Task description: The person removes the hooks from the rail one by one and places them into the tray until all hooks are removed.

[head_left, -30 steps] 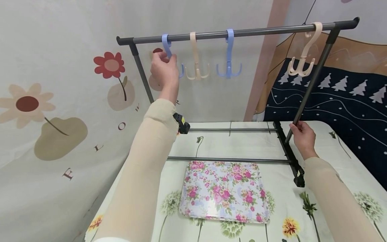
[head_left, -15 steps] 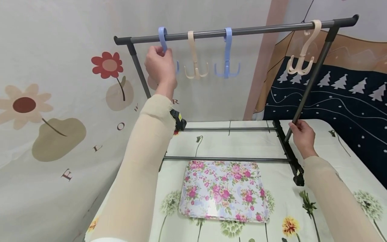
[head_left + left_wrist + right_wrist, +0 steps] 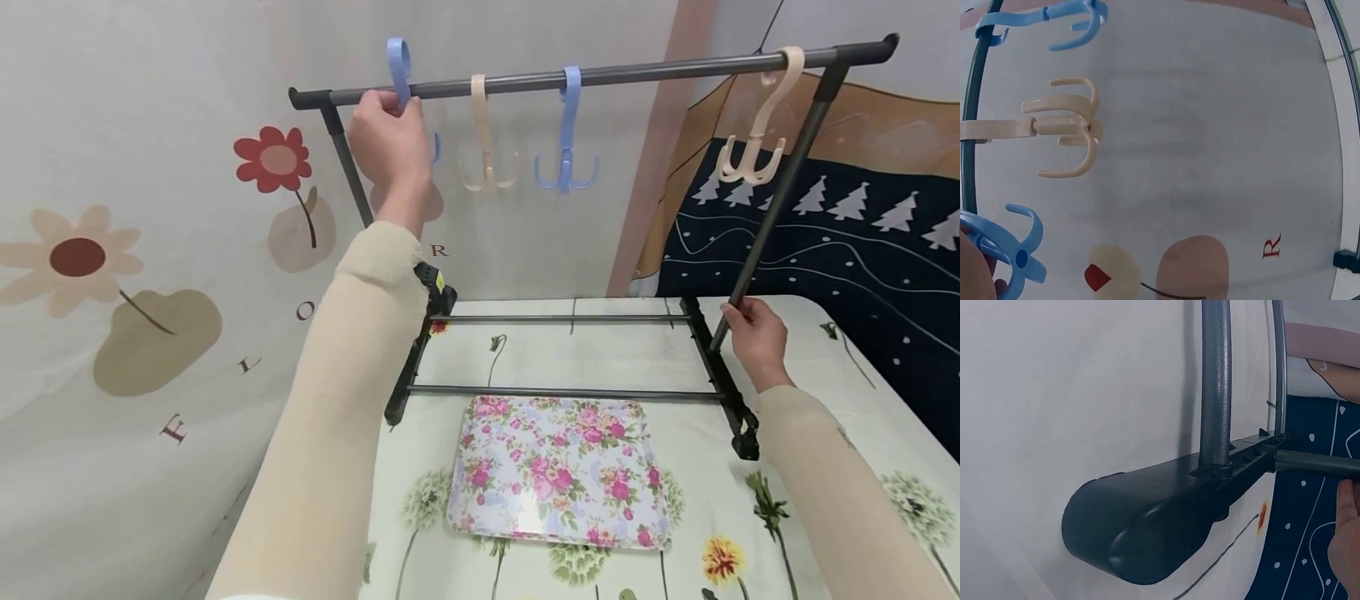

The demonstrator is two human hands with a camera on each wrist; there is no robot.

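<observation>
My left hand [image 3: 390,142] pinches a blue four-prong hanging hook [image 3: 399,62] at the rail's left end. The hook's curved top stands above the grey rail [image 3: 637,77], its lower part mostly behind my fingers. In the left wrist view its prongs [image 3: 1021,256] show beside the hand. Low on the right upright pole [image 3: 780,196], just above the black foot [image 3: 720,375], my right hand [image 3: 757,342] grips the tube. A cream hook [image 3: 483,125], a second blue hook [image 3: 570,117] and another cream hook [image 3: 757,125] hang from the rail.
A floral tray [image 3: 558,467] lies in front of the rack's lower bars [image 3: 562,392]. Flower-printed cloth [image 3: 420,567] covers the table. A pale curtain [image 3: 187,83] hangs behind and left; dark tree-patterned fabric [image 3: 847,267] is at right.
My left hand has moved up with the blue hook, whose curve has risen from around the rail to above it. The right hand stays on the upright pole.
</observation>
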